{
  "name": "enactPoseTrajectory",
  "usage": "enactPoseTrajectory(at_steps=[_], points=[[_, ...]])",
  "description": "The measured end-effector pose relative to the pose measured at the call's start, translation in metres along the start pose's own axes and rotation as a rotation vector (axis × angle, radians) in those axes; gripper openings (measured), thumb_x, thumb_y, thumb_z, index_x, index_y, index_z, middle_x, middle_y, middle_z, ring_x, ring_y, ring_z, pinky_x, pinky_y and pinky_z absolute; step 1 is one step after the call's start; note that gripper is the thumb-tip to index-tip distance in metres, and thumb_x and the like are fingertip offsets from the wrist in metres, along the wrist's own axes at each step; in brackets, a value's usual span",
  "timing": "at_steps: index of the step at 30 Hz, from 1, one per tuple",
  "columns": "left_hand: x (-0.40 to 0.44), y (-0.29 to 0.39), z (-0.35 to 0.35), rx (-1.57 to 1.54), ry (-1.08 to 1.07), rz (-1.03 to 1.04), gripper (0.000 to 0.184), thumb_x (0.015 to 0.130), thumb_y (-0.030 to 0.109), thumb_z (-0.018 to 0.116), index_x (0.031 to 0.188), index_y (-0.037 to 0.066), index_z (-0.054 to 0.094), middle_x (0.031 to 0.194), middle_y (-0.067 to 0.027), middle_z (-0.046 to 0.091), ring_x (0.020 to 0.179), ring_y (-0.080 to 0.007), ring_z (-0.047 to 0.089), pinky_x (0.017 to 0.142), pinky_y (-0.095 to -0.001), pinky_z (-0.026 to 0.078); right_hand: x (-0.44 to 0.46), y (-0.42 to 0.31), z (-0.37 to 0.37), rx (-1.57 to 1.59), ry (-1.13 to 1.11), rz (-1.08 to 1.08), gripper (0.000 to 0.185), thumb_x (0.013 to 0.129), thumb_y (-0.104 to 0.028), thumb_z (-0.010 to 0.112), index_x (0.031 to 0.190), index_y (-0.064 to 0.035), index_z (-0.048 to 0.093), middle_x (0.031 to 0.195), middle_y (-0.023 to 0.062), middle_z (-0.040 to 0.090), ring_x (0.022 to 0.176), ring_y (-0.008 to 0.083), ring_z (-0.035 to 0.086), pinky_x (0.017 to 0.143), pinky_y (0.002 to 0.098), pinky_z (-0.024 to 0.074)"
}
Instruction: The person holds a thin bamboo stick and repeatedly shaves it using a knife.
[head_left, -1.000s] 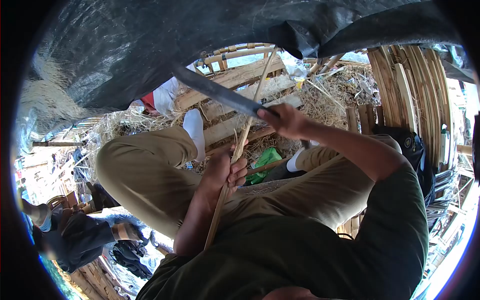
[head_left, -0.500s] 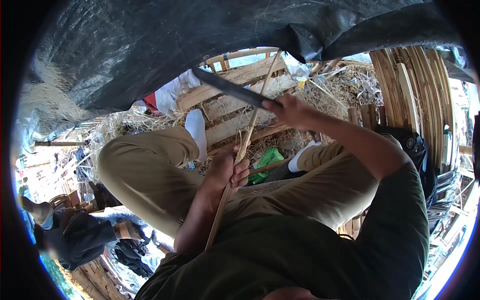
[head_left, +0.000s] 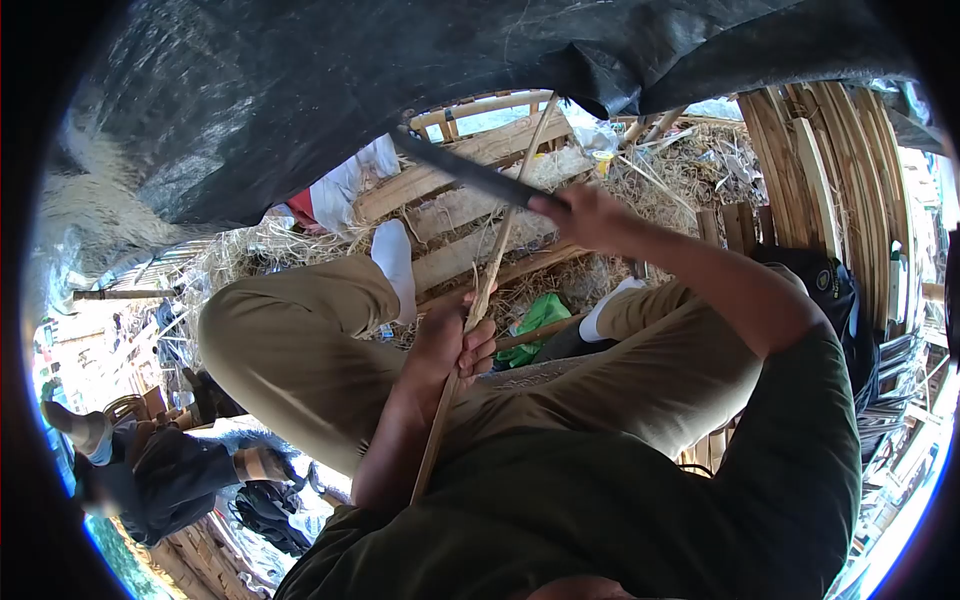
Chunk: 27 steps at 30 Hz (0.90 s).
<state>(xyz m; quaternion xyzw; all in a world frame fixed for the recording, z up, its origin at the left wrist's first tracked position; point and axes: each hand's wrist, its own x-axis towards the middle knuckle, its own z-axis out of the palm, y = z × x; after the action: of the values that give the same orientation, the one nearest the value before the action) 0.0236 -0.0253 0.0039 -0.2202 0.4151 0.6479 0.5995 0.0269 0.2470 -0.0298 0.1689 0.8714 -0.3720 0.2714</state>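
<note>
My left hand is closed around a long, thin strip of bamboo or wood, which slants from beside my torso up to the far edge of the tarp. Thin shavings curl off the strip just above my fingers. In my right hand is the handle end of a long dark blade like a machete. The blade lies across the strip at an angle, well above my left hand, and seems to touch it. Its tip reaches the black tarp's lower edge.
A black tarp hangs overhead. Straw and shavings litter the ground around wooden planks. Split wood boards stand at the right, near a black bag. A green plastic bag lies between my legs. Another person's legs show at lower left.
My right hand has shifted slightly to the right, carrying the blade along and a little lower on the strip. My left hand holds the strip in nearly the same place.
</note>
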Motion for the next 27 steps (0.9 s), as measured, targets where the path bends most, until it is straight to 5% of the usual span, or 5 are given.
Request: enactPoseTrajectory(at_steps=[4,10,19,23,27], points=[[-0.001,-0.004,-0.004,0.028,-0.008,0.027,0.031,0.104,0.033,0.036,0.126,0.015,0.048,0.053,0.0049,0.034,0.039,-0.0057,0.030,0.038,-0.0230,0.025,0.001,-0.006,-0.004,0.047,0.082,0.227,0.061,0.103,-0.053,0.036,0.096,-0.0004,0.067,0.065,0.0106,0.064,0.062,0.0243,0.068,0.056,0.0415,0.0523],[-0.003,-0.003,-0.004,0.004,-0.029,-0.001,0.034,0.104,0.032,0.036,0.131,0.014,0.047,0.053,0.0051,0.034,0.039,-0.0064,0.031,0.038,-0.0232,0.026,-0.052,-0.028,0.053,0.154,0.041,-0.353,0.055,0.103,-0.051,0.042,0.092,-0.0023,0.066,0.059,0.0093,0.058,0.053,0.0218,0.060,0.052,0.0413,0.0479],[-0.002,-0.002,0.003,0.040,0.058,0.023,0.020,0.105,0.031,0.034,0.100,0.017,0.047,0.053,0.0040,0.036,0.038,-0.0073,0.030,0.036,-0.0244,0.026,-0.015,-0.015,0.006,0.157,0.013,0.227,0.063,0.102,-0.053,0.041,0.093,0.0043,0.065,0.069,0.0139,0.067,0.065,0.0287,0.069,0.055,0.0447,0.0532],[0.001,-0.006,-0.001,0.059,0.028,0.029,0.022,0.105,0.031,0.033,0.093,0.017,0.045,0.053,0.0037,0.036,0.038,-0.0073,0.030,0.037,-0.0245,0.026,-0.059,-0.028,0.053,0.055,0.059,-0.380,0.056,0.103,-0.047,0.044,0.083,0.0003,0.064,0.062,0.0131,0.061,0.049,0.0186,0.057,0.044,0.0399,0.0425],[0.001,-0.002,0.002,0.042,0.005,0.023,0.023,0.105,0.031,0.032,0.091,0.016,0.044,0.053,0.0036,0.036,0.038,-0.0073,0.030,0.038,-0.0246,0.027,-0.035,-0.019,0.024,0.061,-0.031,-0.129,0.056,0.103,-0.048,0.043,0.086,0.0013,0.064,0.064,0.0149,0.062,0.054,0.0226,0.062,0.049,0.0419,0.0465]])
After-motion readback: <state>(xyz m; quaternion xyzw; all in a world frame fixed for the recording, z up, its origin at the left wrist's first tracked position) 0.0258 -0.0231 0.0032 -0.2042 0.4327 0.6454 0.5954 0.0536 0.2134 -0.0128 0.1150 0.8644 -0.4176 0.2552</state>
